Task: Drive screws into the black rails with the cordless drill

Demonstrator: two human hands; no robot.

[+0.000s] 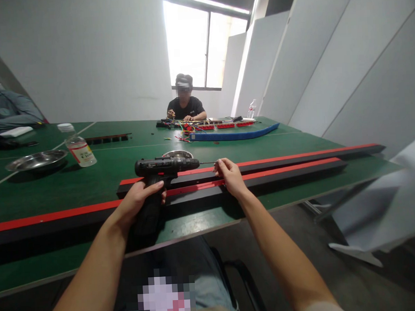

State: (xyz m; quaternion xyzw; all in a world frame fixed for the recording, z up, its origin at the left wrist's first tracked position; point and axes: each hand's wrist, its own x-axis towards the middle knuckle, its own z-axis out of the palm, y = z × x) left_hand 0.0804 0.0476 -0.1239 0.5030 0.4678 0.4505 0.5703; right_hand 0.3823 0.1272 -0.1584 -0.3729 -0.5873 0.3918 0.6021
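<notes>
A black cordless drill [166, 166] is held level over the table, its long thin bit pointing right. My left hand [140, 198] is wrapped round the drill's grip. At the tip of the bit, my right hand [229, 175] is closed in a pinch; what sits between its fingertips is too small to make out. Below both hands lie long black bars with red top faces, a front bar [92, 210] and a rear bar [284, 160]. A shiny metal bowl [178, 154] stands behind the drill and is partly hidden by it.
The green table [131, 155] bears a steel dish [37, 160], a plastic bottle [82, 150] and a blue strip [234, 134]. Across the table, a person [185, 103] handles wired parts. Another person [8, 110] is at the far left. White panels [314, 61] line the right.
</notes>
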